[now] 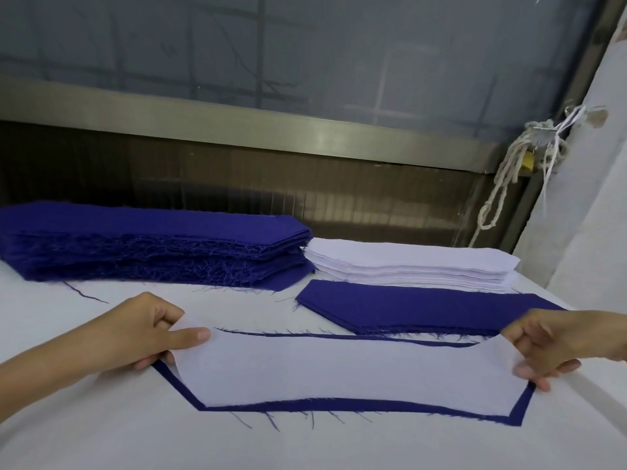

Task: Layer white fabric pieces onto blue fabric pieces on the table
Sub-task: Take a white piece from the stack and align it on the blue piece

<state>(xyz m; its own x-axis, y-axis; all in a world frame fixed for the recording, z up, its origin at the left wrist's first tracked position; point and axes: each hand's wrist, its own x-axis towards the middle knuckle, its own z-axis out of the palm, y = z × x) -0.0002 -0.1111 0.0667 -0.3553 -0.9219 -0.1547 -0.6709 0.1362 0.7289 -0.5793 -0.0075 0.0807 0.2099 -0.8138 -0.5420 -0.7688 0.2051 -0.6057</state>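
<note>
Both ends of one white fabric piece are pinched between thumb and fingers, by the left hand at 9 o'clock and the right hand at 3 o'clock. The ends curl up while the middle lies on a blue fabric piece whose edge shows around it. Beyond, a thin blue pile lies at 1 o'clock with a white stack just behind it, and a tall blue stack sits at 11 o'clock on the white table.

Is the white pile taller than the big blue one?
No, the blue stack rises higher than the white stack beside it.
</note>
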